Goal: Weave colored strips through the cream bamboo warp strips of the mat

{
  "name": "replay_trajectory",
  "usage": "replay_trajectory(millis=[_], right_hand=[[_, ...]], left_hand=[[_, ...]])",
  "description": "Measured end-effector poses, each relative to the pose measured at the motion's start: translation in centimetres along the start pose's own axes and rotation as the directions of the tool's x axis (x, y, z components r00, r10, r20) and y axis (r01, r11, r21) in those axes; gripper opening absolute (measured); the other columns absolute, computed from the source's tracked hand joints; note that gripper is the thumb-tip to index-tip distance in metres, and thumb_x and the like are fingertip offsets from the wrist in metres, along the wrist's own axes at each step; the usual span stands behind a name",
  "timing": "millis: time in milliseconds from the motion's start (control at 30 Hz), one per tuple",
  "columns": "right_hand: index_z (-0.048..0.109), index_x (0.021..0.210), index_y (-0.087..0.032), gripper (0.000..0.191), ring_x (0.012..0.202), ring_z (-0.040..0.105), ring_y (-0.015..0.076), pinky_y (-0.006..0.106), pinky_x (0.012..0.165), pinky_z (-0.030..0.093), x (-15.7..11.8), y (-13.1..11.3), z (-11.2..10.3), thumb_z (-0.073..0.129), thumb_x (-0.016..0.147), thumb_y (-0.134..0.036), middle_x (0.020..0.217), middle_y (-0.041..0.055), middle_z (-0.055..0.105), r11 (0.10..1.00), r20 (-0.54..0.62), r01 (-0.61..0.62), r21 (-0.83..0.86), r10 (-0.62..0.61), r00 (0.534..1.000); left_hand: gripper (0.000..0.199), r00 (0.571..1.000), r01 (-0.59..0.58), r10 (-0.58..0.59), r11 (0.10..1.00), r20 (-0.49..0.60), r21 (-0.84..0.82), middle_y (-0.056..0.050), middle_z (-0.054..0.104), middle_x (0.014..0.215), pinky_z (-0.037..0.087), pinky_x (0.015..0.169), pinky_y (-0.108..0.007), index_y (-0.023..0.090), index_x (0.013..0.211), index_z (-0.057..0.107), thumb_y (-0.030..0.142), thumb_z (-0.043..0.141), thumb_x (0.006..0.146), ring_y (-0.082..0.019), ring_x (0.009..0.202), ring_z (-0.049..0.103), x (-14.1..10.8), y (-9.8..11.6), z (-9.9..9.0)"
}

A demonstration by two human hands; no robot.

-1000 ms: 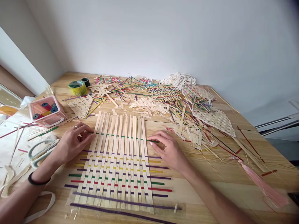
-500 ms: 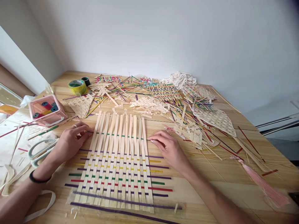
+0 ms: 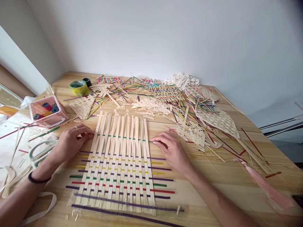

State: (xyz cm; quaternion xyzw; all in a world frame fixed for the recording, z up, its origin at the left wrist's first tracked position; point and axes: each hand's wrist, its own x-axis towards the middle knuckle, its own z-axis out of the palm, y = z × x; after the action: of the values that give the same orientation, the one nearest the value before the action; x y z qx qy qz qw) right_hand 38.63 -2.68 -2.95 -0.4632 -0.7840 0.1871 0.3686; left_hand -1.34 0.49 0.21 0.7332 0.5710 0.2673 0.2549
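Mat: flat on the table [image 3: 236, 186], between the hands; the clock is centred on it, 12 pointing away from the person.
Green strip [image 3: 114, 136]: threaded across the pale slats toward 12, apart from the close-set rows; judged in place crosswise but loose, leaving a gap in the weave.
Left hand [image 3: 71, 143]: at 10 o'clock, nearly closed, thumb and forefinger pinching the green strip's end; the grip itself is partly hidden.
Right hand [image 3: 174, 151]: at 2 to 3 o'clock, fingertips pinched on the opposite end, other fingers loosely curled.
Purple strips [image 3: 101, 211]: at 6 o'clock, along the mat's near edge.
Scissors [image 3: 35, 154]: at 9 o'clock, partly behind the left forearm.
Box [image 3: 56, 119]: pink, open, at 10 o'clock; holds several thread spools [image 3: 48, 107], exact count unclear.
Tape roll [image 3: 79, 90]: at 11 o'clock.
Fan [image 3: 217, 121]: woven, at 2 o'clock.
Tassel [image 3: 265, 184]: pink, at 3 o'clock.
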Motion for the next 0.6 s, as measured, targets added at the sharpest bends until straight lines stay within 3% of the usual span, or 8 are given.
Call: replay_trajectory(millis=[433, 600], right_hand=[[0.072, 0.097, -0.023, 0.015, 0.087, 0.066, 0.0211, 0.036, 0.077, 0.054, -0.05, 0.26, 0.04, 0.061, 0.099, -0.013, 0.089, 0.0039, 0.071, 1.0, -0.013, 0.028, 0.004, -0.028, 1.0], [0.072, 0.097, -0.023, 0.015, 0.086, 0.066, 0.0215, 0.036, 0.076, 0.054, -0.04, 0.23, -0.03, 0.061, 0.1, -0.015, 0.089, 0.0045, 0.071, 1.0, -0.012, 0.02, 0.014, -0.019, 1.0]], left_hand=[[0.02, 0.999, -0.035, 0.035, 0.999, 0.012, 0.025, -0.002, 0.076, 0.093, 0.052, 0.074, -0.025, 0.025, 0.087, 0.079, 0.041, 0.067, 0.086, -0.018, 0.085, 0.068, 0.28, -0.36, -0.5], [0.022, 1.0, 0.013, -0.013, 1.0, 0.027, 0.0, -0.003, 0.076, 0.092, 0.052, 0.073, -0.027, 0.025, 0.085, 0.079, 0.042, 0.066, 0.083, -0.019, 0.085, 0.069, 0.27, -0.45, -0.69]])
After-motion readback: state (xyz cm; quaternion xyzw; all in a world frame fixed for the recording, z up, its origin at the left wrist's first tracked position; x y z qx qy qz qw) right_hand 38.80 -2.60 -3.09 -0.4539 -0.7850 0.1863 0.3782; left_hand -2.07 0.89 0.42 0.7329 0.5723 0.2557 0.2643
